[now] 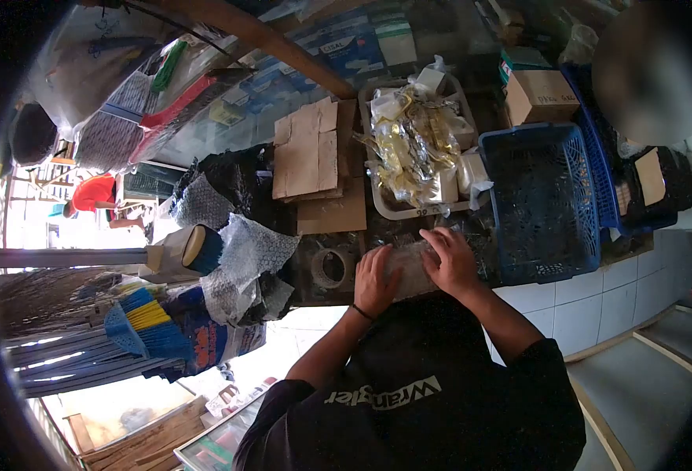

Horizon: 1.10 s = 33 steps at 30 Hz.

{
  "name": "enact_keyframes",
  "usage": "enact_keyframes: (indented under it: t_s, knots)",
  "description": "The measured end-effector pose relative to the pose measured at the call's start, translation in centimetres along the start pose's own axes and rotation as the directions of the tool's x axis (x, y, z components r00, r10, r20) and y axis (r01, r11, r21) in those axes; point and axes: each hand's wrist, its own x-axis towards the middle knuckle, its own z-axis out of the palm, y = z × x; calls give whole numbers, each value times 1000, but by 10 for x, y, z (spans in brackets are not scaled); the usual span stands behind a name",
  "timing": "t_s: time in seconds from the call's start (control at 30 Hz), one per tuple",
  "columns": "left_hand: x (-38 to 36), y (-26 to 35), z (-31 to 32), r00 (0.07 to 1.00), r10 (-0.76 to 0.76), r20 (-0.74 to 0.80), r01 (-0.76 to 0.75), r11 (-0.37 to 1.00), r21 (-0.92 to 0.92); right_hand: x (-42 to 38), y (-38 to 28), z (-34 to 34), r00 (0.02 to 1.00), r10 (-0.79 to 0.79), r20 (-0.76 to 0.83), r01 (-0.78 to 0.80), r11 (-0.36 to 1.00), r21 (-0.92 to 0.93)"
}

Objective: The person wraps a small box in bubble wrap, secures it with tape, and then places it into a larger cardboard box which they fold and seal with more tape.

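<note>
A package wrapped in clear plastic (411,271) lies at the near edge of the dark counter, between my two hands. My left hand (375,280) is closed around its left end, thumb on top. From the other side my right hand (450,264) grips the right end with bent fingers. What is inside the wrap cannot be made out. Just left of my left hand, a roll of packing tape (331,268) lies on its side.
Ahead stands a pale tray (379,200) of gold and clear plastic-wrapped packets. Flattened cardboard (307,153) lies left of it, a blue plastic basket (541,271) right. Bubble wrap (256,247) hangs over the counter's left side, near brooms (138,326). A small carton (541,98) sits behind the basket.
</note>
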Motion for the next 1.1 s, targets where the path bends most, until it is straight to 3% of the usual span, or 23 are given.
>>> enact_keyframes:
  t_s: [0.13, 0.27, 0.47, 0.63, 0.67, 0.77, 0.8, 0.9, 1.0, 1.1]
  knots:
    - [-18, 0, -7, 998, 14, 55, -16, 999, 30, -2, 4, 0, 998, -9, 61, 11, 999, -35]
    - [-15, 10, -19, 993, 56, 103, -63, 996, 62, 0, 2, 3, 999, -28, 24, 29, 998, -60]
    - [-2, 19, -28, 960, 50, 275, -97, 983, 158, 0, -7, 1, 996, -6, 87, 19, 989, -147]
    - [-2, 12, -17, 949, 20, 315, -63, 990, 124, -5, -9, 7, 1000, -2, 7, 3, 984, -179]
    - [-2, 9, -16, 950, 20, 312, -56, 993, 105, -5, -13, 7, 998, 69, 1, -69, 993, -99]
    - [-5, -5, -14, 950, 133, 282, -157, 986, 64, -16, -23, -2, 969, 9, -248, -31, 996, -88]
    - [-7, -4, -19, 952, 193, 236, -201, 980, 10, -26, -26, -4, 952, 158, -262, -156, 987, 29]
    - [-23, -2, -37, 956, 253, 147, -255, 967, -7, -62, -43, -14, 857, 388, -340, -377, 921, 99]
    - [-42, -9, -55, 918, 397, -17, -397, 916, -55, -98, -39, 0, 784, 535, -314, -412, 827, 382]
    - [-65, -11, -75, 898, 425, -113, -434, 898, -72, -112, -52, 4, 809, 558, -186, -390, 745, 541]
